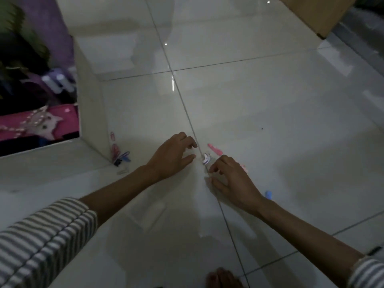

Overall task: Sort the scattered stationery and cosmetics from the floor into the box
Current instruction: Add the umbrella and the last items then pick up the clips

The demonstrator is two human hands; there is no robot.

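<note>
Both hands hover low over the pale tiled floor (270, 90). My left hand (172, 155) is spread, fingers loosely bent, holding nothing. My right hand (230, 177) reaches toward a small white and purple item (206, 159) on the tile seam, fingertips just beside it; I cannot tell whether they touch. A pink stick-shaped item (215, 149) lies just beyond. A blue item (268, 194) peeks out behind my right wrist. The white box (91, 113) stands at the left, with a pink case (39, 121) and small bottles (57, 81) inside.
Several clips and small pink and blue pieces (120, 155) lie against the box's near corner. A cardboard box (318, 13) sits at the top right. A foot (222, 278) shows at the bottom edge. The room is dim.
</note>
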